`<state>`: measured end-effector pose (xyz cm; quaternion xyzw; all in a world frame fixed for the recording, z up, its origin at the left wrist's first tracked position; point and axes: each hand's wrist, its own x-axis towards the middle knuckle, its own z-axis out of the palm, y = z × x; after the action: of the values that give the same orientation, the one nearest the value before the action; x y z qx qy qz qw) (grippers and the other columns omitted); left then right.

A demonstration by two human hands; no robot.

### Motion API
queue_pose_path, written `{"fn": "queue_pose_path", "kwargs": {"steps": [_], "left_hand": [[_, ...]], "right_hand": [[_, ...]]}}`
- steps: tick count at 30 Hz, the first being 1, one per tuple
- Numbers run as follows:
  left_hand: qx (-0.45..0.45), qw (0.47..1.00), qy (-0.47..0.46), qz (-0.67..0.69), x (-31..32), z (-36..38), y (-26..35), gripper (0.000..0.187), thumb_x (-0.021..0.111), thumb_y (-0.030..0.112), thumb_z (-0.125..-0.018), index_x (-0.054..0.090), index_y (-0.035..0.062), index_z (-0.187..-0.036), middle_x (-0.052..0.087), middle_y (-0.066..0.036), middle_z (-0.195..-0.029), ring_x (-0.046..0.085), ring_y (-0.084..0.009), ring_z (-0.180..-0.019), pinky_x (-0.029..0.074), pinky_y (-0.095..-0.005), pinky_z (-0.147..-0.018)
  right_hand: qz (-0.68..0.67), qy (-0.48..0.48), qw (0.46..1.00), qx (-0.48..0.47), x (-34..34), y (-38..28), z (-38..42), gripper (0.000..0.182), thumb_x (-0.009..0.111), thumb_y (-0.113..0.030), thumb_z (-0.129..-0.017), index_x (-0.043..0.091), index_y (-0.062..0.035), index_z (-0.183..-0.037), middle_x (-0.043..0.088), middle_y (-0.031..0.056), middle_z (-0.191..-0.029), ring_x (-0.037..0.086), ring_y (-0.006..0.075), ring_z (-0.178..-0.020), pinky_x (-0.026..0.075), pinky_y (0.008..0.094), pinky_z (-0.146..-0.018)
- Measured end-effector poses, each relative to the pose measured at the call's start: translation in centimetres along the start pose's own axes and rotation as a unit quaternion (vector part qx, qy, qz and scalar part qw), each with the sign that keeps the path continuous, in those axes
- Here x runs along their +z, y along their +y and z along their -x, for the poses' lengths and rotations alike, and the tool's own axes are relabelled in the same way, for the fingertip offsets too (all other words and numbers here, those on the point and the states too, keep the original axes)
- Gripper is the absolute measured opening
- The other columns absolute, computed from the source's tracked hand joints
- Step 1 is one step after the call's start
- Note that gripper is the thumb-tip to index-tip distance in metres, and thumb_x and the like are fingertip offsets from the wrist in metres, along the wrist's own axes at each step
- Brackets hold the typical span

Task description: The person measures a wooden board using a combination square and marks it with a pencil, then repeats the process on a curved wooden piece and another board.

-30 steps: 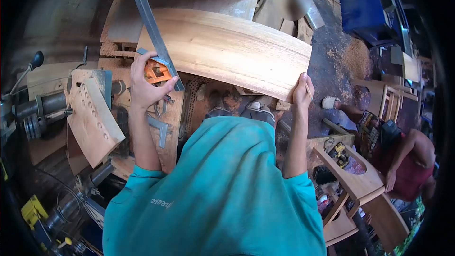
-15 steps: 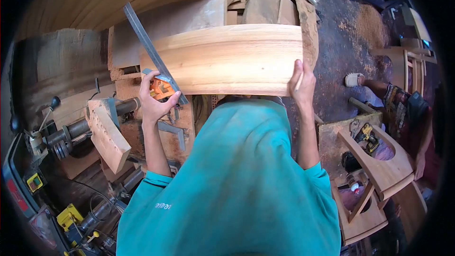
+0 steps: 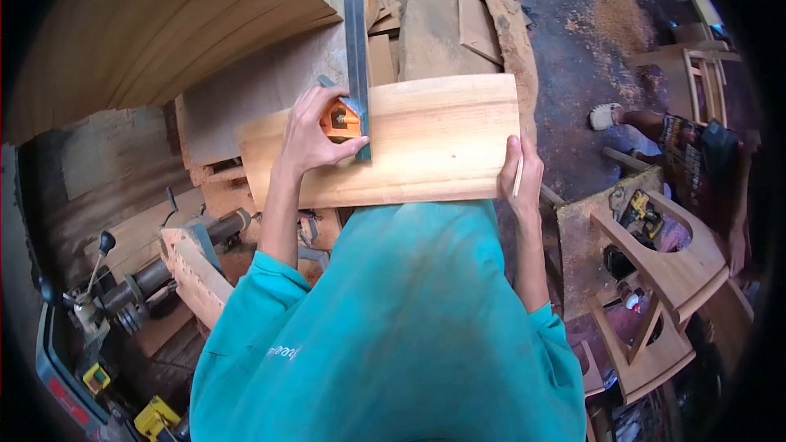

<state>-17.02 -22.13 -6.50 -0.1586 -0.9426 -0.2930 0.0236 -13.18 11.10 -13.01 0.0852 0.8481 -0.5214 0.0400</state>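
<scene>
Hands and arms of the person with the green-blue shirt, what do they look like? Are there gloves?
No gloves: the left hand and right hand are bare, with no watch or bracelet showing. The left sleeve and right sleeve are loose, plain green-blue cloth ending near the elbows, so both forearms are uncovered too.

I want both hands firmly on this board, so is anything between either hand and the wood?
Yes, at your left hand: the orange-headed square it holds lies over the board. Your right hand grips the board's end, with nothing visible blocking it, though a thin stick shows at its fingers.
</scene>
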Motion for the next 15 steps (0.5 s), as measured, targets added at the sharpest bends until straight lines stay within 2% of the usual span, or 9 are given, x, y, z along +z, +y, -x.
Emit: {"fn": "queue_pose_path", "kwargs": {"steps": [4,8,10,15], "left_hand": [[0.006,1.000,-0.012,0.026,0.6,-2.8,-2.1,0.066,0.086,0.035,-0.057,0.059,0.0060,-0.110,0.060,-0.011,-0.093,0.059,-0.0283,-0.089,0.046,-0.0376,-0.081],[0.022,1.000,-0.008,0.014,1.2,-4.4,-3.3,0.068,0.087,0.036,-0.057,0.059,0.0055,-0.111,0.061,-0.012,-0.094,0.060,-0.0280,-0.090,0.048,-0.0371,-0.082],[-0.042,0.997,-0.007,0.067,1.7,-4.5,-3.6,0.068,0.089,0.032,-0.058,0.059,0.0043,-0.112,0.062,-0.012,-0.097,0.061,-0.0261,-0.092,0.049,-0.0358,-0.084],[-0.034,0.995,0.029,0.094,2.4,-5.2,-4.8,0.070,0.090,0.034,-0.055,0.059,0.0059,-0.112,0.064,-0.012,-0.100,0.062,-0.0282,-0.093,0.050,-0.0365,-0.083]], "right_hand": [[0.023,0.046,0.998,-0.029,0.5,1.7,1.4,0.039,0.039,-0.022,-0.100,0.054,0.0037,-0.125,0.064,0.0287,-0.106,0.064,0.0382,-0.101,0.049,0.0401,-0.084],[0.036,0.050,0.998,0.007,0.2,0.7,2.8,0.040,0.039,-0.025,-0.101,0.055,0.0028,-0.125,0.064,0.0288,-0.105,0.064,0.0385,-0.102,0.049,0.0399,-0.085],[0.021,0.055,0.998,0.001,0.4,1.2,3.3,0.041,0.039,-0.028,-0.101,0.056,0.0018,-0.124,0.064,0.0286,-0.105,0.064,0.0392,-0.101,0.049,0.0402,-0.084],[0.030,0.063,0.998,-0.009,0.6,2.1,3.6,0.042,0.039,-0.029,-0.101,0.056,0.0030,-0.123,0.064,0.0280,-0.104,0.064,0.0381,-0.099,0.048,0.0399,-0.084]]}}
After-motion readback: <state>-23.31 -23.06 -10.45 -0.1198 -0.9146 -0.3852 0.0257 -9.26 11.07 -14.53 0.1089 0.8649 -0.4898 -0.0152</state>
